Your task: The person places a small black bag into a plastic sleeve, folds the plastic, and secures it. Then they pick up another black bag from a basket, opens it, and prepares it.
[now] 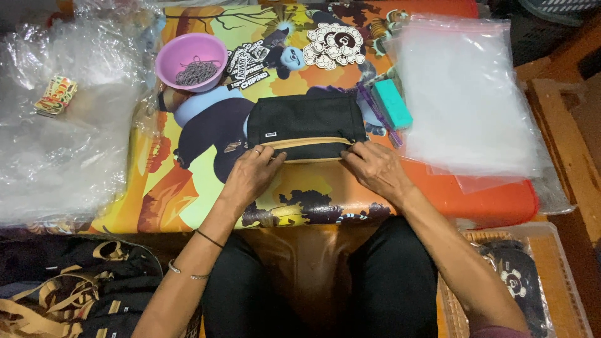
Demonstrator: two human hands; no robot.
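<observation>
Black pouch's point(305, 124) lower edge hidden under both hands, black-and-tan bags point(69, 294) cut off at bottom-left edge, bowl's point(191, 61) grey contents indistinct.

One black pouch point(305, 125) with a tan zip strip lies on the printed table point(188, 188), and two hands rest at it, the left hand point(250, 177) and the right hand point(374, 170). There is one pink bowl point(191, 61), one teal block point(393, 104), one purple pen point(375, 112) and one small stack of stickers point(56, 95). Two wristbands circle the left arm: a thin black band point(209, 238) and a silver bracelet point(188, 273).
</observation>
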